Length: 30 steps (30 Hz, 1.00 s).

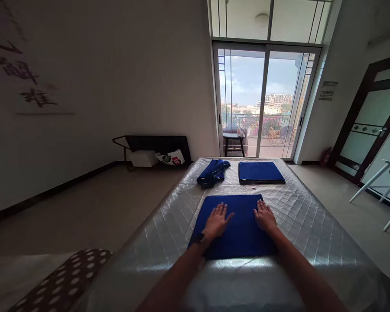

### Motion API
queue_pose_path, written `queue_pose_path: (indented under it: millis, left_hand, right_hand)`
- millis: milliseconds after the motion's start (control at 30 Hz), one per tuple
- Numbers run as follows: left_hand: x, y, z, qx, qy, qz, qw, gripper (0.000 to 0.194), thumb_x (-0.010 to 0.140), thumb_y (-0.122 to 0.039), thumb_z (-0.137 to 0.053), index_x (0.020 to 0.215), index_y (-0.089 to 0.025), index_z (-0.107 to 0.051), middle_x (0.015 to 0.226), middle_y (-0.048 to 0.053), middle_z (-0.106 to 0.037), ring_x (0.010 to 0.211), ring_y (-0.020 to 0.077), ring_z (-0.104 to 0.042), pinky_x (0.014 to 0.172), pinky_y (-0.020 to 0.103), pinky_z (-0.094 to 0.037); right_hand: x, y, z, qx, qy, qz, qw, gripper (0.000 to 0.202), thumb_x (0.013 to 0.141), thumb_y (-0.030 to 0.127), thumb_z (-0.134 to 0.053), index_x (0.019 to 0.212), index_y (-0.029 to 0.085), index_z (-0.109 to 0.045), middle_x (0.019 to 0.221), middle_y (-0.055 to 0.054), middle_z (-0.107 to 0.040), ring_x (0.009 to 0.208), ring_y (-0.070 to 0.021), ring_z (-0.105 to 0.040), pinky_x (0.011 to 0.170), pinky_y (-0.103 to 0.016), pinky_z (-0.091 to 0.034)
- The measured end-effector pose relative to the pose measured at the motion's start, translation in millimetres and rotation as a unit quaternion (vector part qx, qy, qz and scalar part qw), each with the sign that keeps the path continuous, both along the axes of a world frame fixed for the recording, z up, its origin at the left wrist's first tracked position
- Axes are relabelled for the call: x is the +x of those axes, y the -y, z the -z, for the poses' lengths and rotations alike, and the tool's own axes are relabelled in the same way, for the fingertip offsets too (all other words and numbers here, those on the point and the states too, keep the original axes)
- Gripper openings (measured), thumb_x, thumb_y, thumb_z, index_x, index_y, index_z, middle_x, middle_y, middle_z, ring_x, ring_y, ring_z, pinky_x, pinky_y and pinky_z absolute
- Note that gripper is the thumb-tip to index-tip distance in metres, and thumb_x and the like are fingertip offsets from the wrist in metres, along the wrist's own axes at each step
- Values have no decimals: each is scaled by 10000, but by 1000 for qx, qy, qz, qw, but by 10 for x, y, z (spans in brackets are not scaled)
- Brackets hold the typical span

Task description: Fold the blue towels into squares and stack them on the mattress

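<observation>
A flat blue fabric panel [238,234] lies on the silvery quilted mattress [169,229] right before me. My left hand [216,221] rests flat on its left part, fingers stretched forward and thumb spread. On its right edge lies my right hand [265,216], also flat with extended fingers. Neither hand grips anything. Beyond the panel, on the left, is a crumpled blue cloth piece [212,172]. To the right of that sits a flat blue stack [261,172] with dark edges. What kind of articles these are, I cannot tell.
Sliding glass doors [264,99] stand past the mattress's far end. A black bench-like frame [156,143] with a white box [143,158] is by the left wall. White stool legs [372,182] stand at the right. Brown polka-dot fabric [65,281] lies at lower left.
</observation>
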<state>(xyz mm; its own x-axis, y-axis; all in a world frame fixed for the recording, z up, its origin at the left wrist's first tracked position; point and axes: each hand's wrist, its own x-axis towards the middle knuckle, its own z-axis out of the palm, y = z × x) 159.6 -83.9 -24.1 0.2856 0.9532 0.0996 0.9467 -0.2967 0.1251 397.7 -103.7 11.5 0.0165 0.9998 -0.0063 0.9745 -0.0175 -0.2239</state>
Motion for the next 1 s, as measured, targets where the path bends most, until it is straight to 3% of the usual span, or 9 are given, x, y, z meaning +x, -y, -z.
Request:
queue_pose_path:
  millis: [100, 200, 333, 433, 533, 700, 867, 1000]
  left_hand:
    - [-566, -33, 33, 1, -1, -77, 997, 849, 974, -638, -97, 1518, -27, -323, 1591, 198, -299, 1496, 293, -243, 1210, 453, -225]
    - [-811, -15, 56, 10, 10, -87, 996, 863, 967, -654, -115, 1516, -20, -318, 1592, 199, -290, 1494, 284, -253, 1208, 446, -228]
    - [-785, 18, 52, 4, 14, -89, 996, 878, 959, -669, -147, 1515, -9, -312, 1602, 197, -260, 1498, 281, -242, 1210, 435, -218]
    - [-754, 11, 63, 22, 25, -88, 996, 861, 960, -668, -154, 1511, -32, -335, 1592, 196, -294, 1489, 288, -268, 1206, 452, -223]
    - [-773, -16, 102, 34, 33, -84, 995, 859, 958, -669, -170, 1507, -32, -343, 1585, 202, -310, 1482, 294, -284, 1204, 464, -227]
    - [-804, -29, 143, 39, 30, -78, 996, 845, 961, -649, -173, 1508, -26, -336, 1582, 210, -316, 1485, 301, -277, 1197, 476, -238]
    - [-771, 52, -16, 55, 14, -84, 995, 780, 976, -583, -184, 1490, -26, -365, 1571, 212, -351, 1475, 304, -302, 1189, 481, -258]
    - [-665, 285, -224, 98, 16, -10, 995, 615, 974, -498, -313, 1405, -95, -486, 1510, 196, -462, 1415, 304, -401, 1155, 472, -312]
  right_hand:
    - [4, -3, 15, 4, 1, -1, 1000, 634, 1013, 372, -220, 1556, 45, -237, 1618, -138, -249, 1516, -187, -151, 1214, -354, -112]
    - [-7, 2, -21, 0, 4, 0, 1000, 632, 1011, 359, -221, 1553, 34, -240, 1618, -136, -248, 1516, -190, -152, 1216, -357, -119]
    - [-47, 78, -137, 6, 14, 9, 1000, 622, 1005, 316, -217, 1541, 3, -254, 1615, -150, -234, 1513, -214, -169, 1216, -380, -140]
    - [-54, 282, -188, 19, 32, -9, 999, 606, 990, 272, -240, 1533, 8, -286, 1607, -155, -248, 1510, -219, -181, 1219, -395, -130]
    - [-17, 613, -144, 11, 25, -47, 999, 602, 992, 304, -254, 1537, 55, -312, 1601, -135, -270, 1505, -212, -197, 1217, -396, -148]
    - [44, 1058, -10, -22, -20, -52, 998, 642, 1001, 402, -258, 1553, 73, -276, 1613, -119, -241, 1506, -214, -190, 1213, -383, -187]
    - [13, 1145, -51, -37, -40, -46, 997, 635, 1003, 373, -259, 1556, 61, -253, 1624, -123, -203, 1513, -215, -159, 1222, -412, -155]
    - [49, 1188, -174, -18, -63, -55, 996, 577, 985, 336, -360, 1514, 106, -388, 1603, -125, -306, 1494, -248, -242, 1208, -418, -201]
